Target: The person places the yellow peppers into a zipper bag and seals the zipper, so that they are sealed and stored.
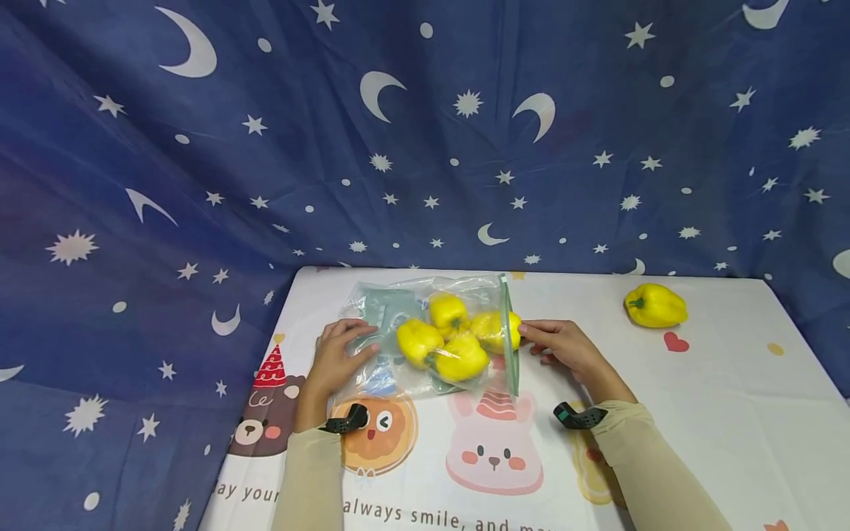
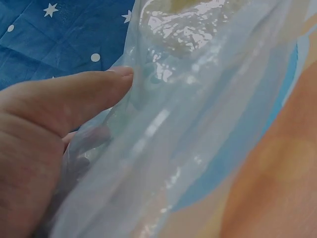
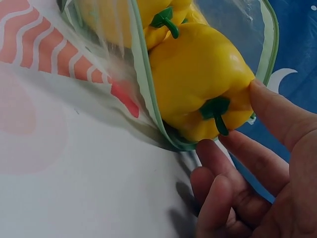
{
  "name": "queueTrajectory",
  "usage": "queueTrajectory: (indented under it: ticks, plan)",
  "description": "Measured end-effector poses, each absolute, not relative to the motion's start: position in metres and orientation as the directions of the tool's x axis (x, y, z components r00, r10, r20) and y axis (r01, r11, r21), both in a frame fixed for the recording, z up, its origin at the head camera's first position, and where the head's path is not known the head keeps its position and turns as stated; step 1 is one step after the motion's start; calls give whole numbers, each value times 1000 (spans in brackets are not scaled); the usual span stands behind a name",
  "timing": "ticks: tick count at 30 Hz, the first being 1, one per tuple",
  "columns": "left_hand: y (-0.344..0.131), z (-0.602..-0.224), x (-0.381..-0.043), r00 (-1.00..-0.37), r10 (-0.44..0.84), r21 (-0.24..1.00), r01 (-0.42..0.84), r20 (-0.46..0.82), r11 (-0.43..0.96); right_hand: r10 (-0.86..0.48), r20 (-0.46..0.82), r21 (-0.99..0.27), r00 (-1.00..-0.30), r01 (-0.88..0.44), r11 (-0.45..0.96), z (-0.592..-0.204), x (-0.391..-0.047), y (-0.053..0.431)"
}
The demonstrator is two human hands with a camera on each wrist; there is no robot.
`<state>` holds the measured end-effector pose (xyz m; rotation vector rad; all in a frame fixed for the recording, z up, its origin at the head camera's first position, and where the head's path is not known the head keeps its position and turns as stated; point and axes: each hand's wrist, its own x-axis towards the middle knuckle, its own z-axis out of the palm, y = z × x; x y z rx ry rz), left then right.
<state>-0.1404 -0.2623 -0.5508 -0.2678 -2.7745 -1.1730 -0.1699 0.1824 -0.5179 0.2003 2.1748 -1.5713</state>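
Note:
A clear zip bag (image 1: 372,310) with a green zip edge (image 3: 144,74) lies on the table, its mouth towards the right. Three yellow bell peppers (image 1: 458,360) are inside it. Another yellow bell pepper (image 3: 203,74) sits in the bag's mouth, its green stem facing out. My right hand (image 1: 567,346) holds this one at the stem end, fingertips on its side and underneath. At the bag's other end, my left hand (image 1: 339,358) holds the plastic between thumb (image 2: 99,91) and fingers. Those fingers show only dimly through the film.
One loose yellow bell pepper (image 1: 657,306) lies at the back right of the table. A white cloth (image 1: 730,413) with cartoon prints covers the table. Behind and to the left hangs a blue curtain (image 1: 425,147) with moons and stars.

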Motion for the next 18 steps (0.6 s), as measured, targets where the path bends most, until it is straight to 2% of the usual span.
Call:
queueTrajectory:
  ticks: [9, 18]
  plan:
    - [-264, -553, -141, -972, 149, 680, 233, 181, 696, -143, -421, -863, -896, 347, 368, -513, -171, 179]
    - [-265, -554, -142, -965, 177, 669, 261, 192, 696, -185, -383, -892, -905, 311, 329, -513, -174, 174]
